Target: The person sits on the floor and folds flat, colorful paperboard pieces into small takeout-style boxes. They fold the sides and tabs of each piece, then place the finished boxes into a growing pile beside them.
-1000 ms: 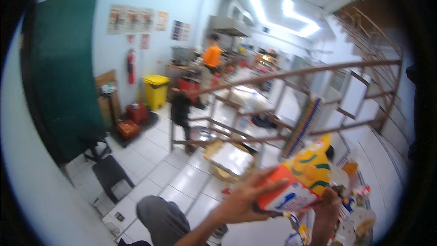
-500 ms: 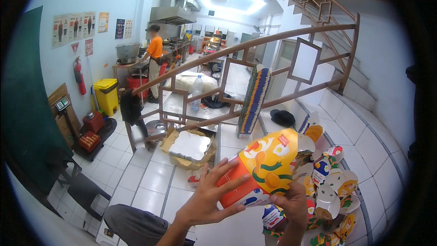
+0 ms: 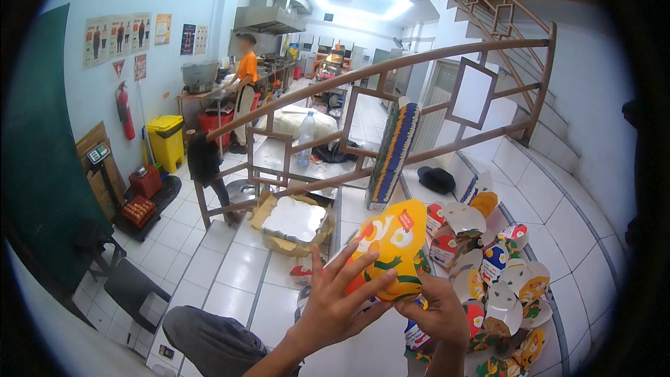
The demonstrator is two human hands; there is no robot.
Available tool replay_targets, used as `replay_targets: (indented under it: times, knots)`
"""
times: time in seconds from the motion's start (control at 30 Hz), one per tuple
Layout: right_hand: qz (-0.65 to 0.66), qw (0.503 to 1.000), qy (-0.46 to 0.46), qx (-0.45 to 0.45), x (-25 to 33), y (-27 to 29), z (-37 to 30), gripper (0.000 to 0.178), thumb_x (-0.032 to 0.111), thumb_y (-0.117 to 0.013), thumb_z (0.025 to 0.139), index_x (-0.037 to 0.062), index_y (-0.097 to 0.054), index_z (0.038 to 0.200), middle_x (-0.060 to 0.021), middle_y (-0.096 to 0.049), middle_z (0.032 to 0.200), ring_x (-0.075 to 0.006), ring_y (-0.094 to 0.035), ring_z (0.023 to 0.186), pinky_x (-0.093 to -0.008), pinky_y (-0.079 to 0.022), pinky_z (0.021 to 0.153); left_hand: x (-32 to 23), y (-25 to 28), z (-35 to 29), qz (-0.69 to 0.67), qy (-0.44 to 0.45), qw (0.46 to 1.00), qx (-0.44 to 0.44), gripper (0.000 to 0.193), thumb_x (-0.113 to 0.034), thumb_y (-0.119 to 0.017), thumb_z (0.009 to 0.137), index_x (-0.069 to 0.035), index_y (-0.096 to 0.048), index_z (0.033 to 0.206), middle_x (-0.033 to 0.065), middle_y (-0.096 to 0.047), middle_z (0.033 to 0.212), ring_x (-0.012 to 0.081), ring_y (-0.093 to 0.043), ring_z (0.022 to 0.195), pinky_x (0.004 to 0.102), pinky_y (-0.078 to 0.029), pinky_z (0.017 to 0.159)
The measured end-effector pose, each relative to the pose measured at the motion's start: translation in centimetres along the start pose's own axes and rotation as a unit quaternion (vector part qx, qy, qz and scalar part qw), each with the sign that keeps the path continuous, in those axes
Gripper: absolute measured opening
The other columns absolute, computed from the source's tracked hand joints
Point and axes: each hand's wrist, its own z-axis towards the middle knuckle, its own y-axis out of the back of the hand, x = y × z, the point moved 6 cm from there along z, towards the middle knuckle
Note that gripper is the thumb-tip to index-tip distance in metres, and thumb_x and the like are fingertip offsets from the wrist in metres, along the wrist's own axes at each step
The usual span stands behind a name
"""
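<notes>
Between my two hands is a printed paperboard food box (image 3: 403,232), mostly yellow with pictures of food and a small red label. My left hand (image 3: 340,301) presses on its left part with the fingers spread over the surface. At the lower right edge my right hand (image 3: 441,313) grips the board, thumb on the near side. The box's underside and my right fingertips are hidden. To the right lies a heap of similar boxes (image 3: 494,263), shaped into open cups, in yellow, red, blue and white. Another red and white box (image 3: 301,274) is partly seen beyond my left hand.
A tall stack of flat cartons (image 3: 392,157) leans by the brown railing (image 3: 328,87). An open brown carton (image 3: 269,241) holds white pieces. A black cap (image 3: 436,180) lies on the tiled step. A person in orange (image 3: 247,73) stands at the far counter.
The box has turned and come slightly left and lower; its orange side shows far less and its yellow face looks more curved. Both hands have shifted with it, still gripping.
</notes>
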Motion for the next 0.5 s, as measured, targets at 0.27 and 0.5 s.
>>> replay_targets:
  times: [0.27,0.5]
  knots:
    - [0.001,0.999,-0.01,0.05,1.2,0.0,0.1,0.037,0.013,-0.074,0.078,0.0003,-0.063,0.111,-0.0187,-0.067,0.103,-0.0327,-0.065,0.092,-0.0361,-0.05,0.08,0.0,0.3,-0.1,-0.025,-0.016,0.997,-0.068,0.055,-0.035,-0.078,0.077,-0.028,-0.059,0.128,0.0071,-0.045,0.14,0.0311,-0.036,0.136,0.0692,-0.005,0.108]
    - [0.117,0.993,-0.018,0.023,2.0,-0.4,0.1,0.028,0.015,-0.073,0.081,-0.0039,-0.066,0.101,-0.0093,-0.069,0.091,-0.0145,-0.064,0.082,-0.0266,-0.049,0.073,-0.7,-0.6,-0.2,-0.012,-0.03,0.999,-0.041,0.057,-0.042,-0.073,0.08,-0.031,-0.054,0.133,0.0041,-0.035,0.148,0.0324,-0.027,0.14,0.0732,-0.001,0.108]
